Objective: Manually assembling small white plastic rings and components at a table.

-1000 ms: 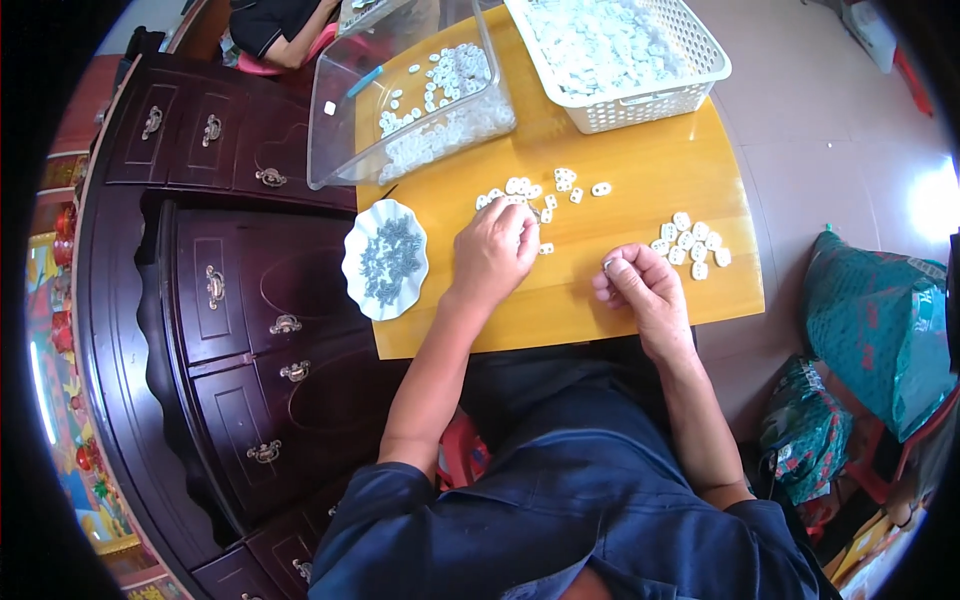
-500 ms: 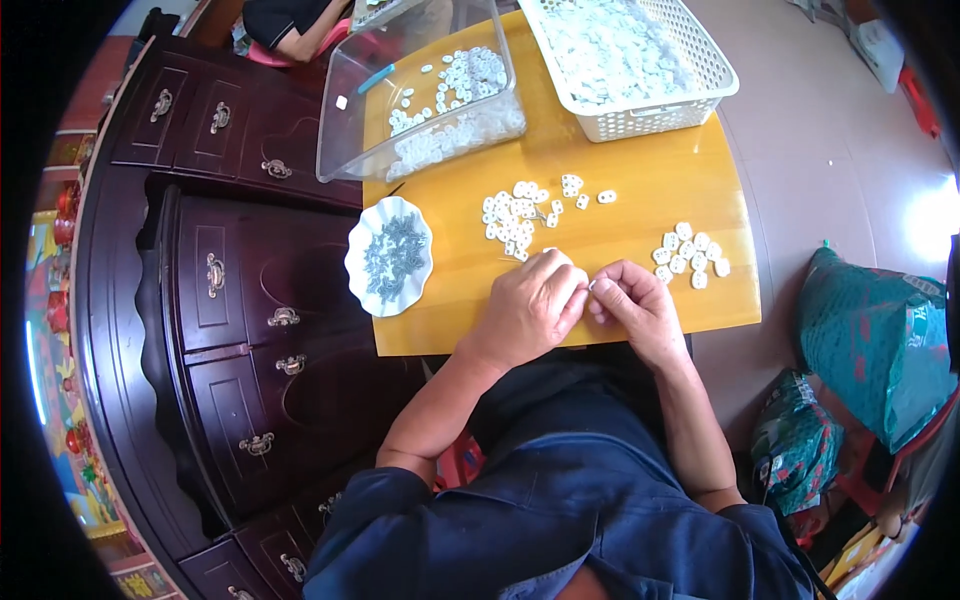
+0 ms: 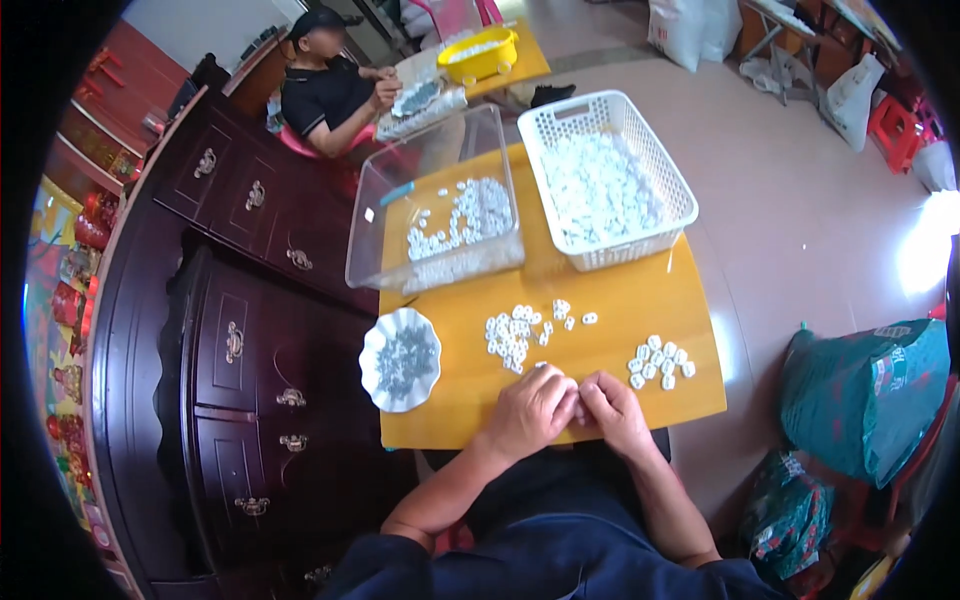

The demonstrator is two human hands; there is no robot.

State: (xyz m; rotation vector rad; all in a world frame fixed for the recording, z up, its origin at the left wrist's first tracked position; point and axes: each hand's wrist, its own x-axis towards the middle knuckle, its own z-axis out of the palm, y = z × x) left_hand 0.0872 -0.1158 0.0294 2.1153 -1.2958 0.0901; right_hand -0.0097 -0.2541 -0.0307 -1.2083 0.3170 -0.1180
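Above the front edge of the wooden table, my left hand [image 3: 535,408] and my right hand [image 3: 612,408] meet with fingers curled and pressed together. Whatever they pinch is hidden by the fingers. Just beyond the left hand lies a loose pile of small white plastic pieces with holes [image 3: 512,332], and a few strays sit to its right. A second small group of white pieces [image 3: 660,362] rests to the right of my right hand. On the left, a white wavy-edged dish [image 3: 368,350] holds a heap of small grey metal parts.
A clear plastic bin [image 3: 362,245] with white pieces and a white perforated basket [image 3: 640,250] full of them stand at the table's [image 3: 600,285] far side. Dark drawers [image 3: 270,340] border the left. Green bags [image 3: 860,400] sit at right. Another person [image 3: 325,95] works beyond.
The view has tilted up, so the table sits lower and the other person and a yellow basin show. My hands have drawn closer together, and the small white piece between them is now hidden.
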